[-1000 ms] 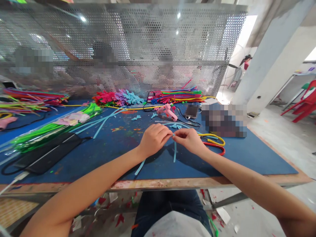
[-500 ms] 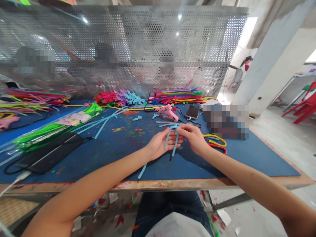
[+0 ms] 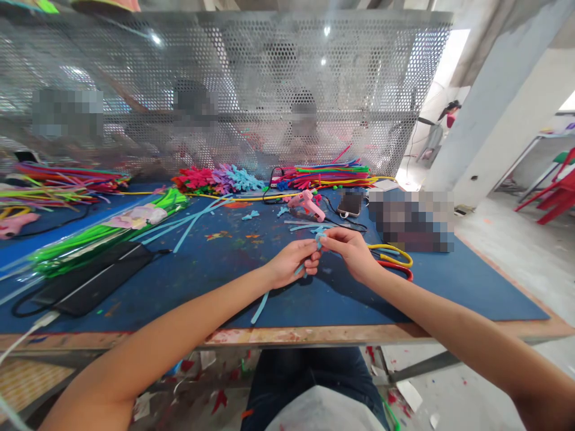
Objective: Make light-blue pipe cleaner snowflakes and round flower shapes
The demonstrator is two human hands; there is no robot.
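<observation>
Both hands meet over the blue table mat, near the middle of the view. My left hand [image 3: 296, 262] has its fingers curled round a light blue pipe cleaner [image 3: 320, 238], whose ends poke out below the fingers. My right hand [image 3: 348, 245] pinches the bent upper part of the same pipe cleaner between thumb and forefinger. Another light blue pipe cleaner [image 3: 260, 307] lies on the mat below my left wrist. Scissors [image 3: 390, 256] with yellow and red handles rest beside my right hand, their blades hidden behind it.
A pink glue gun [image 3: 306, 205] and a phone [image 3: 349, 205] lie beyond my hands. Bundled pipe cleaners [image 3: 327, 175] and finished fuzzy pieces [image 3: 224, 178] line the back by a perforated metal screen [image 3: 251, 78]. Left are wrapped green pipe cleaners [image 3: 103, 233] and a black case [image 3: 94, 275].
My left hand's fingers have closed round the pipe cleaner's hanging legs, which earlier hung free over the open palm. The bent top is now bunched between both hands' fingertips.
</observation>
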